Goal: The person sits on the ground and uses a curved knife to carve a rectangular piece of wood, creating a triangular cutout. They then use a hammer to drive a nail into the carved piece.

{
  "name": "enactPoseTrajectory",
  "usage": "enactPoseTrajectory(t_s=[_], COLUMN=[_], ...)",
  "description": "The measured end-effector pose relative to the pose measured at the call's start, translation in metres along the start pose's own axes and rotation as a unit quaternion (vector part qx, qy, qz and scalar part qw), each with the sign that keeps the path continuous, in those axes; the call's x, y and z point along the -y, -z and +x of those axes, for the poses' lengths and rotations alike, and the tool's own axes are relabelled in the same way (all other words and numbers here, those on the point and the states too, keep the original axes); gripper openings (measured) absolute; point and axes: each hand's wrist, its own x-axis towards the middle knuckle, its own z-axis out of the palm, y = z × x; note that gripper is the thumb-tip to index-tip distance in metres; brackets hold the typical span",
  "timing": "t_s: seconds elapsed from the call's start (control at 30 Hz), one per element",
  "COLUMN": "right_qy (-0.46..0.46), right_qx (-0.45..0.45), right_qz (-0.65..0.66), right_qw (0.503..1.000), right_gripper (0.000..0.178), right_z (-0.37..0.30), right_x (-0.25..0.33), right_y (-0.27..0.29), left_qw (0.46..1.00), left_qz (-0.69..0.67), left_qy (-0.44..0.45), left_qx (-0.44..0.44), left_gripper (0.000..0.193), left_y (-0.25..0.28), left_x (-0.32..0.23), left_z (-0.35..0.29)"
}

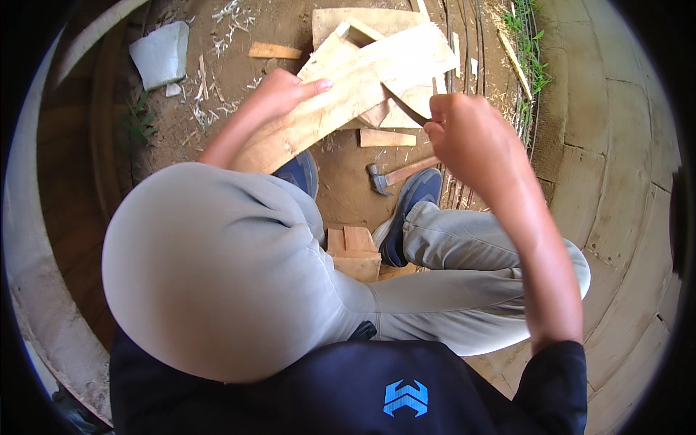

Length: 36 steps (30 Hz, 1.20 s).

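A pale wooden board [341,90] slants from beside my left knee up to the far right. My left hand [283,94] is closed on its left edge, thumb lying on the upper face. In my right fist [464,127] is a knife [407,109] with a dark, narrow blade; its handle is hidden by the fingers. The blade points left, and its tip meets the board's near edge around the middle. Beneath the board's far end lie more wooden pieces [366,22], partly covered by it.
A claw hammer [378,180] lies by my right shoe [417,199]. Wood offcuts [388,138] and shavings [230,14] are scattered over the dirt. A wooden block [354,250] sits between my legs. A pale stone [161,56] rests at far left; dark rods [467,36] run along the paving [591,123].
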Motion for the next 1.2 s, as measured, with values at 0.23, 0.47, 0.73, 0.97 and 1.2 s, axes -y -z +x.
enactPoseTrajectory(t_s=[0.23, 0.47, 0.73, 0.97, 1.2], right_qy=[-0.062, -0.016, -0.230, -0.130, -0.042], right_qx=[0.116, -0.230, -0.138, -0.148, -0.141], right_qz=[0.080, 0.034, 0.306, 0.408, 0.324], right_qw=[0.988, 0.972, 0.914, 0.892, 0.935], right_gripper=[0.033, 0.036, 0.060, 0.059, 0.037], right_z=[0.001, -0.013, 0.076, 0.146, 0.163], right_x=[-0.053, -0.015, -0.059, -0.070, -0.062], right_y=[0.058, 0.018, -0.054, -0.092, -0.101], left_qw=[0.999, 0.982, 0.922, 0.913, 0.913], left_qz=[-0.036, 0.004, -0.208, -0.221, -0.229], left_qy=[-0.012, 0.075, 0.026, 0.033, 0.052], left_qx=[0.018, -0.173, -0.325, -0.342, -0.333], left_gripper=[0.071, 0.059, 0.067, 0.068, 0.069], left_y=[0.012, 0.053, 0.079, 0.090, 0.086], left_x=[-0.013, -0.024, 0.053, 0.044, 0.054], left_z=[-0.016, -0.023, -0.010, -0.012, -0.007])
